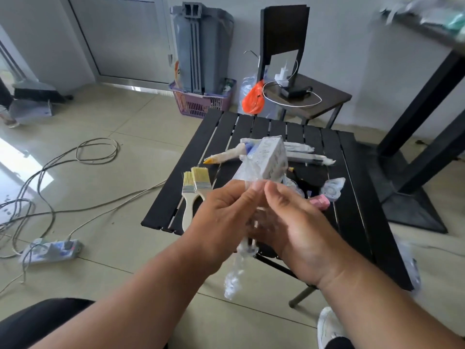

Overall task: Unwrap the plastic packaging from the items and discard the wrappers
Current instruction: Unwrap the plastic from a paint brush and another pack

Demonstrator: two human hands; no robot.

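Fingers of left hand (224, 217) and right hand (289, 217) pinch a clear plastic wrapper (239, 260) just before the black desk (352, 197).

Both hands meet above the lap, left hand (224, 217) and right hand (294, 222) with fingertips pinched together.

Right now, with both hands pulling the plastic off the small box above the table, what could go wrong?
1. The left hand and right hand pinch only the clear wrapper; the white box may slip out and fall on the wrapped items below.
2. The freed wrapper tail hangs past the edge of the black slatted table and could drop to the floor, not into a bin.
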